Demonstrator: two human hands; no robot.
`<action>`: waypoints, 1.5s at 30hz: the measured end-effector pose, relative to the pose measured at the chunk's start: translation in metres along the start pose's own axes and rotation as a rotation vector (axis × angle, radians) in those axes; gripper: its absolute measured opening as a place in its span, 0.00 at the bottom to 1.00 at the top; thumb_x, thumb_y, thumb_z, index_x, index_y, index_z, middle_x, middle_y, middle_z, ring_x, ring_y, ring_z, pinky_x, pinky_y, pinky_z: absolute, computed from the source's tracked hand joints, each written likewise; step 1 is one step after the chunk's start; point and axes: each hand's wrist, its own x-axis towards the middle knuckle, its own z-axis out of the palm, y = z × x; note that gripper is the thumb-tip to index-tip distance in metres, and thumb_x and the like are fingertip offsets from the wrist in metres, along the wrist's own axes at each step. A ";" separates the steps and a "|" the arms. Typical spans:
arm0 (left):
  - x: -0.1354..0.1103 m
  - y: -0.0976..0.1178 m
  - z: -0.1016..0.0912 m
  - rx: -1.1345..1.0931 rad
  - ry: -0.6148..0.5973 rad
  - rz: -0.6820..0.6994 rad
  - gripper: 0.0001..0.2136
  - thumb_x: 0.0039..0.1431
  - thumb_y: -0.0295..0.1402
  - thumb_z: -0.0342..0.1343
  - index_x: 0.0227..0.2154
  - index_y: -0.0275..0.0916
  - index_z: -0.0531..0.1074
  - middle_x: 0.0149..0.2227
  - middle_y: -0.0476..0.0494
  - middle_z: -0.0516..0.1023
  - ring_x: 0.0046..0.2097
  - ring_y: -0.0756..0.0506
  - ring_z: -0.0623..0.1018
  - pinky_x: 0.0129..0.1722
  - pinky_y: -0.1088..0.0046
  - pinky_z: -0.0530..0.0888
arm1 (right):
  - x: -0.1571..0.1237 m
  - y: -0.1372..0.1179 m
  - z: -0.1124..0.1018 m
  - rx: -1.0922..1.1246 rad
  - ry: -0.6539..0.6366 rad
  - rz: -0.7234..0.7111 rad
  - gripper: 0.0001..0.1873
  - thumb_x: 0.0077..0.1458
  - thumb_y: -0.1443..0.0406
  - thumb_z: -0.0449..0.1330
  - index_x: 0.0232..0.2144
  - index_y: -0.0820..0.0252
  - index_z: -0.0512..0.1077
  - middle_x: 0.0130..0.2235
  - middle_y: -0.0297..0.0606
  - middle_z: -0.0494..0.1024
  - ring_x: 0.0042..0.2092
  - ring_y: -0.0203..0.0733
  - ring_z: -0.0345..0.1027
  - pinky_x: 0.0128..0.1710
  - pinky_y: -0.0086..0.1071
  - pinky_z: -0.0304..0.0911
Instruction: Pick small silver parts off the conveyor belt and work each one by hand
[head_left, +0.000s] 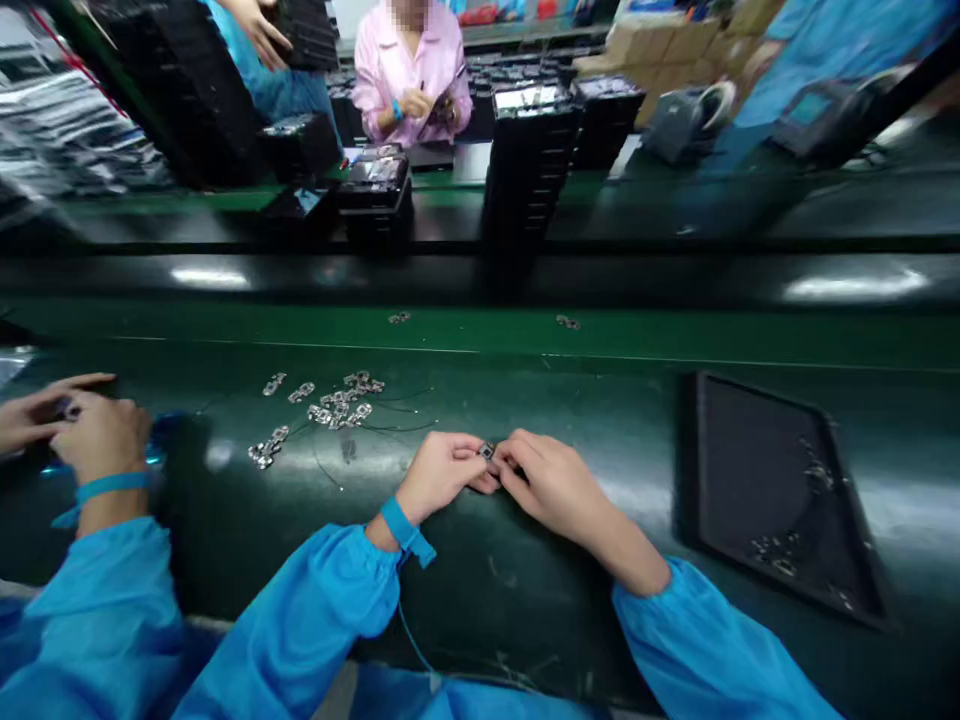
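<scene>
My left hand (441,474) and my right hand (546,478) meet over the dark green bench, low in the middle of the view. Both pinch one small metal part (487,451) between their fingertips. My sleeves are blue, and a blue wrist strap (405,530) with a thin cord circles my left wrist. A loose pile of several similar small metal parts (330,410) lies on the bench just beyond and left of my left hand, along with thin wires.
A dark tray (780,490) holding a few small parts lies at the right. A co-worker's hands (67,425) in blue sleeves work at the left edge. Across the belt stand stacks of black trays (529,150) and other people, one in pink (409,70).
</scene>
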 end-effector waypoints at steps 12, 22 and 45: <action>0.001 0.001 -0.001 -0.049 -0.022 0.029 0.12 0.53 0.30 0.68 0.39 0.27 0.79 0.36 0.34 0.84 0.33 0.46 0.84 0.36 0.72 0.82 | -0.004 0.005 -0.002 0.107 0.050 0.154 0.03 0.62 0.69 0.58 0.36 0.58 0.71 0.34 0.35 0.76 0.33 0.37 0.70 0.34 0.31 0.60; 0.001 0.002 0.000 -0.037 -0.031 0.039 0.12 0.55 0.29 0.66 0.40 0.26 0.80 0.37 0.34 0.84 0.33 0.45 0.84 0.36 0.71 0.83 | -0.004 0.004 -0.001 0.090 0.053 0.159 0.03 0.64 0.67 0.56 0.36 0.59 0.70 0.36 0.37 0.77 0.33 0.38 0.71 0.33 0.31 0.61; 0.001 0.002 -0.005 0.099 -0.140 0.042 0.11 0.57 0.32 0.64 0.40 0.28 0.79 0.38 0.34 0.84 0.32 0.47 0.83 0.36 0.73 0.81 | -0.002 0.002 -0.002 0.343 -0.010 0.293 0.10 0.68 0.65 0.56 0.40 0.56 0.79 0.37 0.35 0.84 0.35 0.38 0.75 0.35 0.31 0.62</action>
